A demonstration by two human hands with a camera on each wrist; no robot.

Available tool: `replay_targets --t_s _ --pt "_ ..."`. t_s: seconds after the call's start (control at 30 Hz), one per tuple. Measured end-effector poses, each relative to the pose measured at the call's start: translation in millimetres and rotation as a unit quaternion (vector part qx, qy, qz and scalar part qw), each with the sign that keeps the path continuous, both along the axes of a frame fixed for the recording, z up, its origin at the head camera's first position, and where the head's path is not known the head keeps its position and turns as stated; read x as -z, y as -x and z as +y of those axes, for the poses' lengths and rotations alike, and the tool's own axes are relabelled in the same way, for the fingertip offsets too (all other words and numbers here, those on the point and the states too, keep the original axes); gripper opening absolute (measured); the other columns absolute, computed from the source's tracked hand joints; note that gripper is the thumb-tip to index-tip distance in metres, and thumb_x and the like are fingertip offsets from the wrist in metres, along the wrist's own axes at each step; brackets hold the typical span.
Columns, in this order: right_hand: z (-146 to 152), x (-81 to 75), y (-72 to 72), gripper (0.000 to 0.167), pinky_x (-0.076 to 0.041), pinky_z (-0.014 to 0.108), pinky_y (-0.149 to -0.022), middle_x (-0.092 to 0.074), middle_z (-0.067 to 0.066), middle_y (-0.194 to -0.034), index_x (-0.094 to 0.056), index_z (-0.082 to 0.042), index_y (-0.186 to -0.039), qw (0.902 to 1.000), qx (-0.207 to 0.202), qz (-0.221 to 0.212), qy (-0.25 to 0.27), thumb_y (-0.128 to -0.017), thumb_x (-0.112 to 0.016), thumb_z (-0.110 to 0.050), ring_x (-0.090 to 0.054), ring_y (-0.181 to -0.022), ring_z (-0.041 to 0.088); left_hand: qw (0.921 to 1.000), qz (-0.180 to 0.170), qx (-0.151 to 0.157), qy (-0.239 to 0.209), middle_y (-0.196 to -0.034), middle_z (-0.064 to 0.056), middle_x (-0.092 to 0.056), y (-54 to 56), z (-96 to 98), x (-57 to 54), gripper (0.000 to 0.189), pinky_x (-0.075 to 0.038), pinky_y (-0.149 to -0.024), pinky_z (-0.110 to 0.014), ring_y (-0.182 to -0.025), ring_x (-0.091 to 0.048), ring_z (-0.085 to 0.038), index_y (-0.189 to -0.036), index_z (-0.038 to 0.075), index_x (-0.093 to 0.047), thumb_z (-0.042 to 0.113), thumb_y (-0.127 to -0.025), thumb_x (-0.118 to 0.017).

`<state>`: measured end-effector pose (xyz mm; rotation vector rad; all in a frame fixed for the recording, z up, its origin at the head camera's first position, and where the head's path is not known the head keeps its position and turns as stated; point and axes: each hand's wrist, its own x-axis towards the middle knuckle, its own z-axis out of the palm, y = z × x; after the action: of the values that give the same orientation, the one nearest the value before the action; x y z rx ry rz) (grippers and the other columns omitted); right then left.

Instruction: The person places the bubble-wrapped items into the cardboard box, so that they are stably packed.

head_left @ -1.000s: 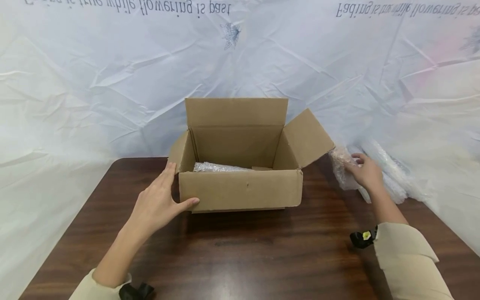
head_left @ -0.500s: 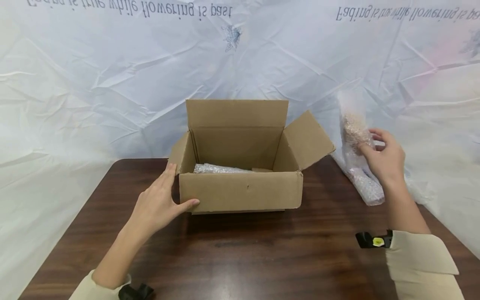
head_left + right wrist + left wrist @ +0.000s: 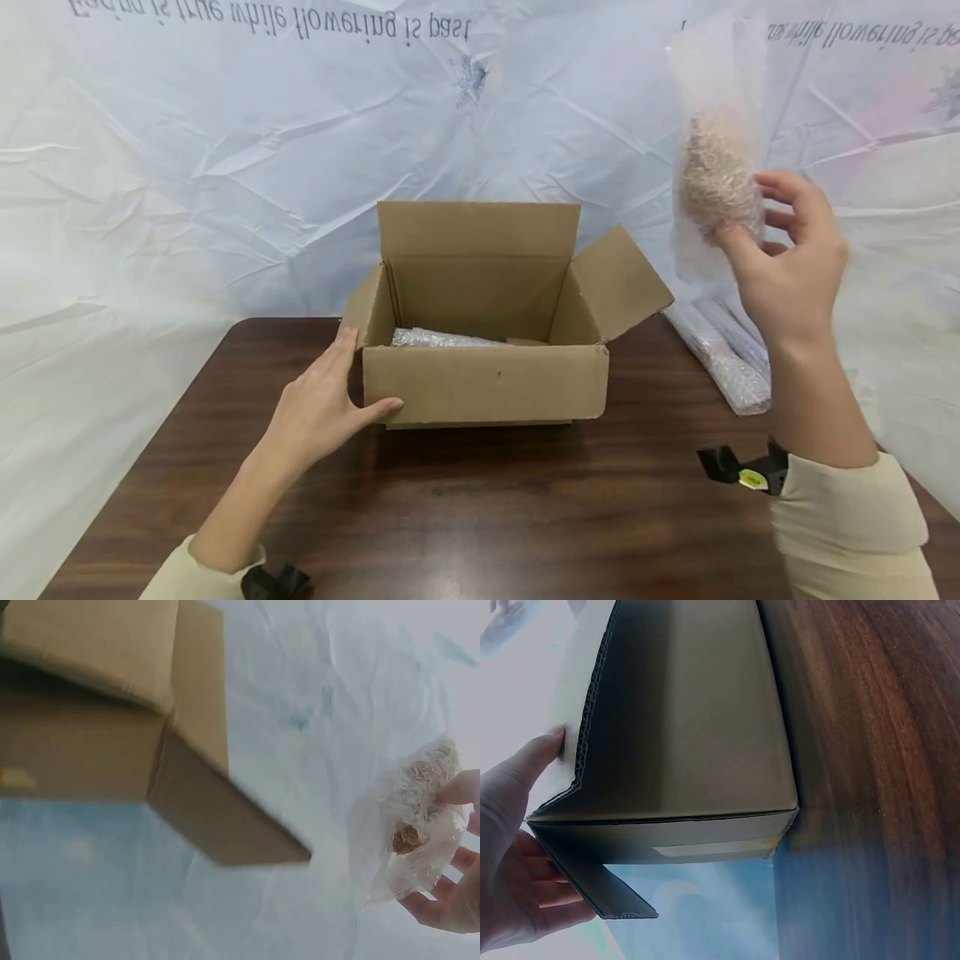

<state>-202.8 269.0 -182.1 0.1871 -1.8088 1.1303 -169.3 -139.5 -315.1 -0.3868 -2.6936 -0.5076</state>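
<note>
A brown cardboard box (image 3: pixel 486 385) stands on the table with its flaps spread outward. Bubble wrap (image 3: pixel 442 337) shows inside it; whatever it covers is hidden. My left hand (image 3: pixel 318 408) rests on the box's near left corner, fingers extended along the left flap (image 3: pixel 600 889) and thumb against the front flap. Raised above the table on the right, my right hand (image 3: pixel 798 250) grips a bubble-wrapped bundle (image 3: pixel 720 167) between thumb and fingers. Something brownish shows through that wrap in the right wrist view, its kind unclear.
More bubble-wrapped long pieces (image 3: pixel 723 358) lie on the table right of the box, partly behind my right forearm. The box's right flap (image 3: pixel 622 283) juts out toward them. A white printed cloth (image 3: pixel 300 167) hangs behind the dark wooden table (image 3: pixel 510 508).
My right hand has lifted the bubble-wrapped bundle from the pile at the right, up and slightly outward. My left hand and the box stay in place.
</note>
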Motion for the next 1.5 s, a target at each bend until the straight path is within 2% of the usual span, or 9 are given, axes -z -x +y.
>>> replay_targets --t_s 0.13,0.23,0.37,0.47,0.6,0.83,1.17,1.33,1.5 --pt "-26.8 -7.8 -4.9 0.041 -0.046 0.013 -0.067 -0.06 -0.003 -0.111 -0.065 -0.009 -0.113 0.9981 -0.046 0.033 -0.023 -0.073 -0.064 0.005 -0.057 -0.092 0.013 1.0 0.002 -0.001 -0.002 -0.144 -0.025 -0.029 -1.2 -0.4 -0.1 0.108 -0.039 -0.088 -0.058 -0.127 -0.035 -0.039 -0.142 -0.008 -0.022 0.064 -0.073 -0.064" --pt "-45.3 -6.7 -5.6 0.041 -0.046 0.013 -0.069 -0.061 -0.001 -0.109 -0.065 -0.004 -0.112 0.9926 -0.062 0.061 -0.085 -0.072 -0.065 0.005 -0.058 -0.093 0.013 1.0 0.002 -0.002 -0.002 -0.144 -0.025 -0.029 -1.6 -0.5 -0.4 0.108 -0.039 -0.089 -0.058 -0.127 -0.036 -0.039 -0.142 -0.008 -0.022 0.063 -0.073 -0.065" --pt "-65.1 1.3 0.4 0.042 -0.048 0.02 -0.075 -0.061 0.01 -0.109 -0.061 0.001 -0.113 0.9704 -0.088 0.083 -0.209 -0.072 -0.067 0.006 -0.057 -0.096 0.019 1.0 0.001 -0.003 -0.002 -0.144 -0.024 -0.029 -1.6 -0.2 -0.7 0.107 -0.039 -0.088 -0.058 -0.127 -0.036 -0.038 -0.143 -0.008 -0.022 0.061 -0.073 -0.066" --pt "-76.0 10.6 8.5 0.042 -0.048 0.031 -0.077 -0.059 0.016 -0.111 -0.058 0.004 -0.113 0.9513 -0.117 0.084 -0.273 -0.073 -0.067 0.007 -0.055 -0.097 0.024 1.0 -0.002 -0.004 -0.002 -0.145 -0.024 -0.028 -1.4 -0.1 -1.0 0.107 -0.04 -0.088 -0.058 -0.127 -0.036 -0.038 -0.143 -0.008 -0.022 0.061 -0.073 -0.066" --pt "-86.7 26.5 17.8 0.042 -0.044 0.04 -0.081 -0.059 0.013 -0.112 -0.059 -0.001 -0.114 0.9381 -0.134 0.052 -0.315 -0.073 -0.067 0.004 -0.053 -0.1 0.026 1.0 -0.006 -0.005 -0.001 -0.145 -0.023 -0.028 -1.2 -0.1 -1.3 0.108 -0.039 -0.089 -0.057 -0.127 -0.035 -0.038 -0.143 -0.007 -0.021 0.063 -0.073 -0.064" --pt "-94.3 48.4 30.8 0.038 -0.041 0.046 -0.087 -0.057 0.009 -0.114 -0.06 -0.009 -0.116 0.9149 -0.145 -0.046 -0.374 -0.079 -0.065 -0.003 -0.051 -0.108 0.029 1.0 -0.004 -0.005 0.0 -0.145 -0.023 -0.029 -1.1 0.5 -1.2 0.107 -0.039 -0.089 -0.057 -0.127 -0.036 -0.038 -0.143 -0.007 -0.022 0.062 -0.073 -0.065" --pt "-96.6 60.2 45.2 0.038 -0.043 0.046 -0.085 -0.057 0.008 -0.12 -0.06 -0.012 -0.123 0.863 -0.157 -0.151 -0.456 -0.085 -0.059 -0.005 -0.051 -0.108 0.029 1.0 0.002 -0.009 0.001 -0.144 -0.023 -0.03 -1.3 1.2 -2.1 0.105 -0.04 -0.089 -0.056 -0.128 -0.036 -0.037 -0.141 -0.008 -0.026 0.059 -0.073 -0.068" --pt "-96.7 63.0 47.9 0.038 -0.043 0.046 -0.085 -0.057 0.008 -0.121 -0.06 -0.013 -0.123 0.8465 -0.172 -0.178 -0.471 -0.086 -0.061 -0.007 -0.051 -0.111 0.028 1.0 0.005 -0.006 0.0 -0.144 -0.023 -0.031 -0.7 1.3 -1.7 0.104 -0.04 -0.089 -0.056 -0.128 -0.036 -0.037 -0.141 -0.008 -0.026 0.059 -0.073 -0.067" --pt "-97.7 62.4 52.0 0.037 -0.043 0.045 -0.087 -0.057 0.009 -0.122 -0.06 -0.013 -0.123 0.8372 -0.192 -0.171 -0.483 -0.086 -0.061 -0.007 -0.051 -0.112 0.027 1.0 0.002 -0.006 0.0 -0.144 -0.023 -0.03 -0.8 1.8 -1.3 0.105 -0.04 -0.088 -0.057 -0.127 -0.036 -0.037 -0.142 -0.007 -0.025 0.06 -0.073 -0.067"
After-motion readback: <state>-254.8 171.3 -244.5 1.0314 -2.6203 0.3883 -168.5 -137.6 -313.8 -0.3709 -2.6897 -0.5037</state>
